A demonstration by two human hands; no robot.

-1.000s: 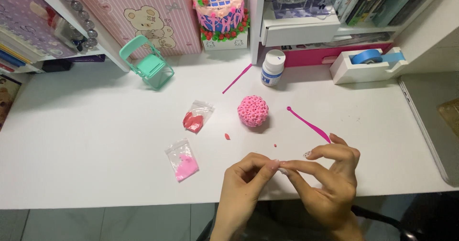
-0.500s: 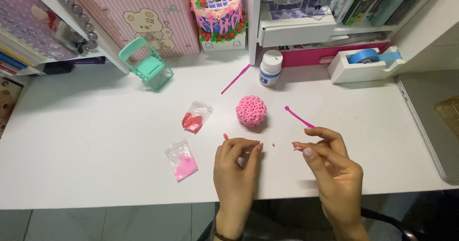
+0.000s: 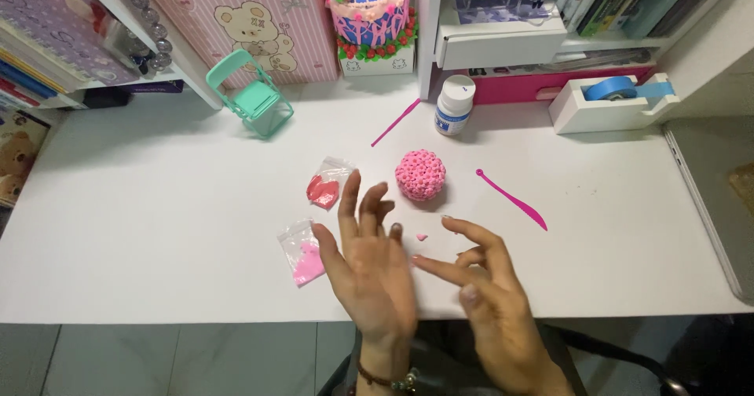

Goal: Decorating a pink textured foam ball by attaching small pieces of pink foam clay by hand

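My left hand (image 3: 369, 266) is raised over the white desk (image 3: 157, 231) with its palm up and fingers spread, holding nothing. Beside it my right hand (image 3: 479, 286) hovers with loosely spread fingers, also holding nothing. A tiny pink clay bit (image 3: 422, 237) lies on the desk between the two hands. Just beyond it sits a pink ball covered in small clay flowers (image 3: 421, 175). A pink modelling tool (image 3: 512, 200) lies to the right of the ball. Two small clear bags lie left of my left hand, one with red clay (image 3: 326, 187), one with pink clay (image 3: 302, 252).
At the back stand a white glue bottle (image 3: 454, 105), a thin pink stick (image 3: 396, 122), a mint miniature folding chair (image 3: 251, 94), a cake-shaped model (image 3: 369, 11), and a blue tape dispenser (image 3: 613, 102). Shelves with books line the rear.
Both hands were pinched together over a small clay piece, then drew apart. Now both are open, the left turned palm up, and the small pink bit lies on the desk.
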